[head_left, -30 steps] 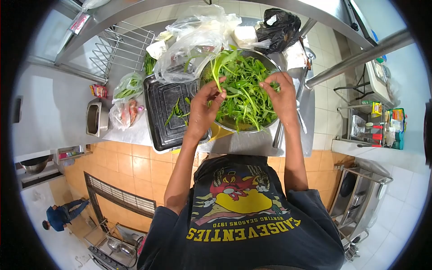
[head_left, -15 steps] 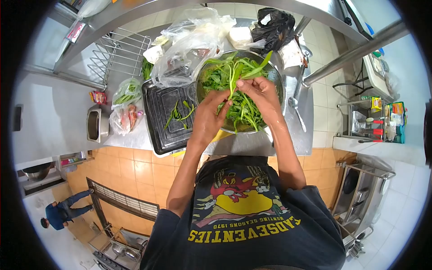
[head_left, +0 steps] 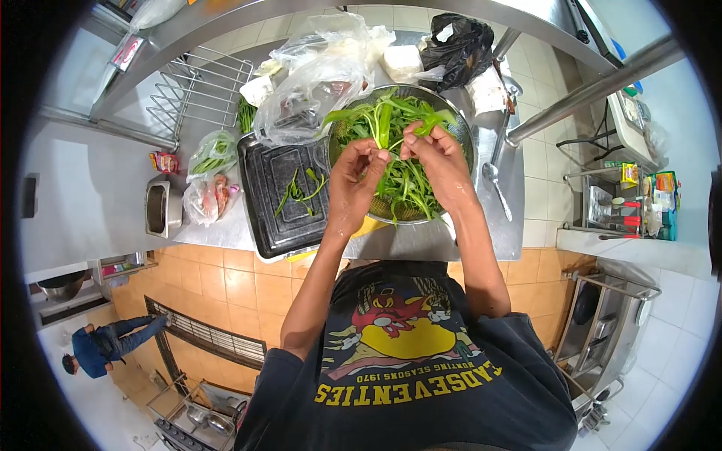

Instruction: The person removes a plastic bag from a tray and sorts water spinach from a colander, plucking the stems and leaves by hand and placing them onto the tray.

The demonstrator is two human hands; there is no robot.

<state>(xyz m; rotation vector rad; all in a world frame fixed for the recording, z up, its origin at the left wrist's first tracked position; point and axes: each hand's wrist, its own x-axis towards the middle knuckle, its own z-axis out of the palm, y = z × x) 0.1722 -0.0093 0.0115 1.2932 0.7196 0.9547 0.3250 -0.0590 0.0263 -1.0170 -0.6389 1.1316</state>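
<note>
A round metal colander on the steel table holds a heap of leafy greens. Above it, my left hand pinches a leafy stem between thumb and fingers. Close to its right, my right hand is closed on a leafy piece of the greens. Left of the colander lies a black tray with a few loose green stems in it.
Clear plastic bags and a black bag lie behind the colander. A ladle is at its right. Bagged food and a steel container stand left. A metal shelf post slants at right. Another person is at far left.
My hands came together over the colander, then moved slightly apart, each with part of the greens. The view shifted a little. The person at far left has moved slightly.
</note>
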